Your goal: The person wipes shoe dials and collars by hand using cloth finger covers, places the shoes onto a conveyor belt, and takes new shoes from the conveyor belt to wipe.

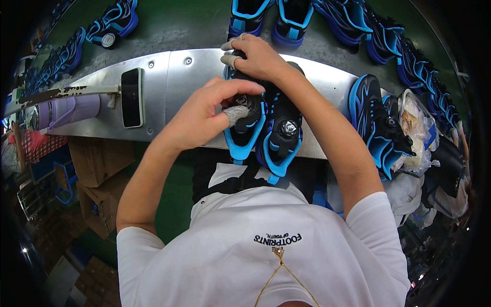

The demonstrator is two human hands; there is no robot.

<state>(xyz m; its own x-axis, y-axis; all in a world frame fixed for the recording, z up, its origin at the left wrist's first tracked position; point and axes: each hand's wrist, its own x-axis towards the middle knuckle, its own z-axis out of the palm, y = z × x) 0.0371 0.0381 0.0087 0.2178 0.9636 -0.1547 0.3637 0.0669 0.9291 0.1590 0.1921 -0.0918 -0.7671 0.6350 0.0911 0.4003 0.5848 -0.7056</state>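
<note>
Two black sneakers with bright blue collars lie side by side in front of me, heels toward me. My left hand (pixel 212 107) is curled over the left sneaker (pixel 240 146), its covered thumb by the round lacing dial and its index finger across the upper. The toe of that same sneaker is held by my right hand (pixel 255 56), with pale covers on some fingertips. Much of its upper is hidden under both hands. To its right the other sneaker (pixel 279 138) lies untouched, its dial facing up.
More sneakers (pixel 294 23) stand along the green belt (pixel 174 25) beyond the metal ledge (pixel 192 64). A phone (pixel 132 97) and a lilac bottle (pixel 69 110) are at left. On the right, another sneaker (pixel 376 117) leans near a bag-filled container (pixel 417 128). Cardboard boxes (pixel 99 158) stand below left.
</note>
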